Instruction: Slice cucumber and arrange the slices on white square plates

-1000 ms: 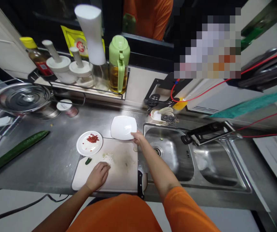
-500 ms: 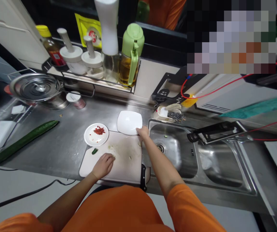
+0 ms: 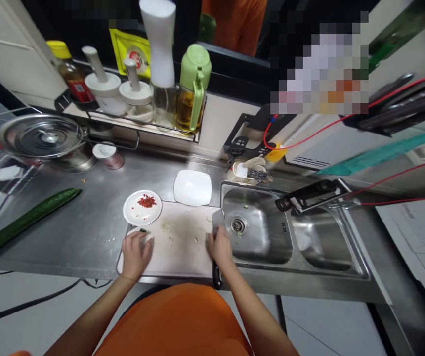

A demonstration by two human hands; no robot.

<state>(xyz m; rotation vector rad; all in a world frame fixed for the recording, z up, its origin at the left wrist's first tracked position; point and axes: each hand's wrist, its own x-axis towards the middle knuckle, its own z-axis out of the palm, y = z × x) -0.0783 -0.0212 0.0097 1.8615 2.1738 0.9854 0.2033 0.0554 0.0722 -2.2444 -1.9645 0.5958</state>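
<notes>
My right hand [image 3: 220,248] has its fingers closed over the blade of a kitchen knife [image 3: 217,277] at the right edge of the white cutting board [image 3: 183,259]. The knife's black handle points toward me, and the blade's tip end shows beyond my fingers. At the board's left side my left hand [image 3: 135,254] has its fingers apart, the fingertips beside a small green cucumber piece [image 3: 143,230]. Wet bits and pale seeds lie on the board. Behind it stand a white squarish dish [image 3: 192,188] and a round white plate [image 3: 134,213] with chopped red bits.
A long cucumber [image 3: 30,222] lies on the counter at left. Behind it are a lidded steel pot [image 3: 42,138] and a small jar [image 3: 108,155]. A rack [image 3: 134,123] holds condiments and an oil bottle [image 3: 193,89]. A double sink [image 3: 260,232] is at right.
My right hand has let go of the squarish dish and come back toward me onto the knife. My left hand has moved left from the board's middle to the cucumber piece, fingers spreading.
</notes>
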